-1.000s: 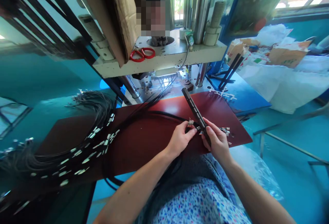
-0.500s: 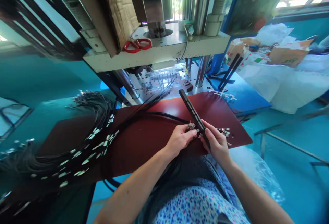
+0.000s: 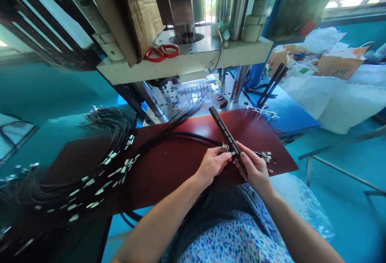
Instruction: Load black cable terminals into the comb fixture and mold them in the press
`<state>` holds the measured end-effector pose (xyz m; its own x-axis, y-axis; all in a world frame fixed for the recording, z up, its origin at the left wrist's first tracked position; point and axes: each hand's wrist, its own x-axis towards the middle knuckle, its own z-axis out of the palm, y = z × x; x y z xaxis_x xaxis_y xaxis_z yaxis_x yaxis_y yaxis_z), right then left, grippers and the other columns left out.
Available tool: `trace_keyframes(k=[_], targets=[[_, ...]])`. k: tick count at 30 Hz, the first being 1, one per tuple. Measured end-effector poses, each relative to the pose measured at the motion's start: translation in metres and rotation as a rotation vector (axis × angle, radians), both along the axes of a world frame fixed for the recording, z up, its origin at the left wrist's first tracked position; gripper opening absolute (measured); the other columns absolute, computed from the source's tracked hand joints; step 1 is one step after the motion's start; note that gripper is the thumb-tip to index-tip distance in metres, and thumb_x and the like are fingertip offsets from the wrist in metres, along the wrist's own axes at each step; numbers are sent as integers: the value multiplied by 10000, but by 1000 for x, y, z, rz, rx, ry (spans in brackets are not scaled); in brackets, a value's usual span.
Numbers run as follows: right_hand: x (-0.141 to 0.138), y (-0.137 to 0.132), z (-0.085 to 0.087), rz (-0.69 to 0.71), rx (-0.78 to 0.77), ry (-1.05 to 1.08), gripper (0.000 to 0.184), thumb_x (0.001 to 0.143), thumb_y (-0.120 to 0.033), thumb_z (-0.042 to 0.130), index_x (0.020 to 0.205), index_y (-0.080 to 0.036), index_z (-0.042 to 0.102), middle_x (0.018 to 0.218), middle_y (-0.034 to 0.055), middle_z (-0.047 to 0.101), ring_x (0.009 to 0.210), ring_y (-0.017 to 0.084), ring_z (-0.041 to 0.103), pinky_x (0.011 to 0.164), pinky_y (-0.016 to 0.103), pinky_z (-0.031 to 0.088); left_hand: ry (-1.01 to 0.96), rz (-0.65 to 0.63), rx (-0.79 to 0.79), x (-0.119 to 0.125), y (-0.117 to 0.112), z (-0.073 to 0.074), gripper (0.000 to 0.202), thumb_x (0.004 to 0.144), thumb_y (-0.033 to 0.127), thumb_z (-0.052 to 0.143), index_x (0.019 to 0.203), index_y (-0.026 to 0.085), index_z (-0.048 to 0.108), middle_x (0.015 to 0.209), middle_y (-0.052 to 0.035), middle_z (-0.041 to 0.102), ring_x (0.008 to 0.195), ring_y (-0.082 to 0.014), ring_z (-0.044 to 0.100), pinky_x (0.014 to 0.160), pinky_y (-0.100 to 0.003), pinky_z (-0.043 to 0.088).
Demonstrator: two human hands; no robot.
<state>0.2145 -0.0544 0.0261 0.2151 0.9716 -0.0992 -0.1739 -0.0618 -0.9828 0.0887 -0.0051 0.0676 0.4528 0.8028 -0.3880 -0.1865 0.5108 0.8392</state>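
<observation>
My right hand [image 3: 253, 165] is closed round the lower end of a dark slotted bar [image 3: 223, 128], which tilts up and to the left over the reddish-brown board. Close beside it, my left hand [image 3: 213, 162] pinches a bunch of cable connectors [image 3: 224, 147], small metal-ended plugs. One connector at the left fingertips meets the side of the bar; whether it sits in a slot I cannot make out. Black cables [image 3: 193, 135] run from the left hand across the board. More metal connector ends [image 3: 265, 156] show just beyond the right hand.
Bundles of black cables [image 3: 116, 134] with metal ends lie on the left. A press [image 3: 187, 62] stands ahead, with red-handled scissors [image 3: 163, 52] on its plate and thin cables in its fixture [image 3: 193, 90]. White sprue pieces [image 3: 263, 111] lie at the board's right [image 3: 256, 122].
Almost nothing differs. Both hands keep their grip, and the bar and connectors hold nearly the same position, with only a slight shift of the view.
</observation>
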Motion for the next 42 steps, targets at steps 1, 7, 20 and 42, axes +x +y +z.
trace_keyframes(k=[1, 7, 20, 42], targets=[[0, 0, -1, -1, 7, -32, 543, 810, -483, 569, 1270, -199, 526, 548, -28, 527, 324, 60, 362, 277, 173, 256, -10, 8, 13, 1, -1, -1, 196, 632, 270, 643, 580, 138, 507, 420, 67, 400, 369, -25, 312, 373, -181, 204], [0, 2, -4, 26, 25, -95, 504, 811, -468, 580, 1242, -206, 556, 582, -11, 551, 386, 71, 420, 302, 159, 292, 17, 4, 158, -9, 1, -12, 294, 680, 386, 651, 619, 128, 522, 475, 57, 416, 405, -27, 322, 393, -174, 236], [2, 1, -1, 51, -53, -2, 533, 785, -497, 598, 1232, -210, 559, 535, -21, 538, 330, 53, 369, 287, 151, 262, 79, -41, 85, -16, 8, -11, 311, 685, 418, 649, 716, 182, 448, 408, 105, 341, 303, -10, 185, 305, -152, 98], [3, 3, 1, 8, -117, 35, 520, 764, -495, 635, 1217, -248, 568, 600, -17, 540, 439, 83, 471, 327, 135, 309, -2, 234, 195, -24, 10, -16, 298, 717, 413, 625, 732, 191, 426, 535, 77, 409, 406, -40, 322, 343, -152, 214]])
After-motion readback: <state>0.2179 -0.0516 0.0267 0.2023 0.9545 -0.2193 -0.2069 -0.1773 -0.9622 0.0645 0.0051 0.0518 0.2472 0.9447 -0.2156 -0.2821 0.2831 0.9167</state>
